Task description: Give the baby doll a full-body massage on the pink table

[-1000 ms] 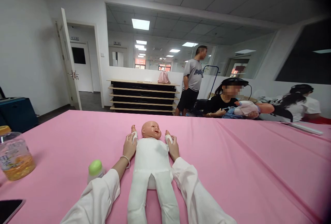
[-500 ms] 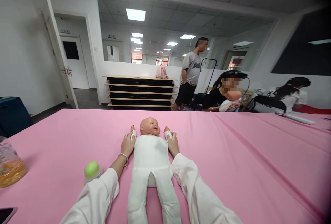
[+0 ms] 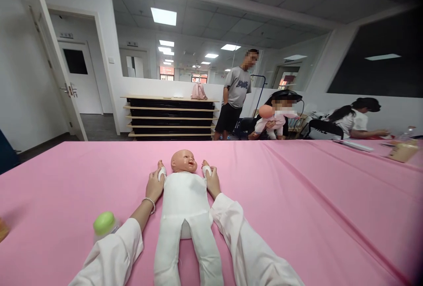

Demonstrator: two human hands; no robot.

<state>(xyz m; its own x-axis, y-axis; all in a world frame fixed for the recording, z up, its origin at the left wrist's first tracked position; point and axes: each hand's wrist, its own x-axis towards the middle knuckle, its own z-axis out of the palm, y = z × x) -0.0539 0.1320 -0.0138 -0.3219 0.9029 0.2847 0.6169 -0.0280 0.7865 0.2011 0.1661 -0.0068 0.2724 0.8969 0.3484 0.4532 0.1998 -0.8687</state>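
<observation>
Head view: shirt [image 3: 237,87] lettering illegible. Doll [image 3: 185,193] lies on its back on pink cloth [image 3: 297,233]; left hand [image 3: 154,185] and right hand [image 3: 213,182] each grip one arm. Behind: shelf [image 3: 170,117], open door [image 3: 58,70], window [image 3: 198,35].

Baby doll [image 3: 183,195], one. Glossy, peach-toned head, bald, with moulded ears and open, smiling mouth; small hands of matching tone. Torso and limbs in plain white fabric, otherwise undressed; soft-looking, with visible seams where legs meet trunk. Pose: on its back, face turned partly aside, both arms raised with one hand at either side of the head, legs straight and slightly parted. Position: on the tabletop [image 3: 297,215], crown near the far edge, legs pointing away from it, well apart from the left edge.
</observation>
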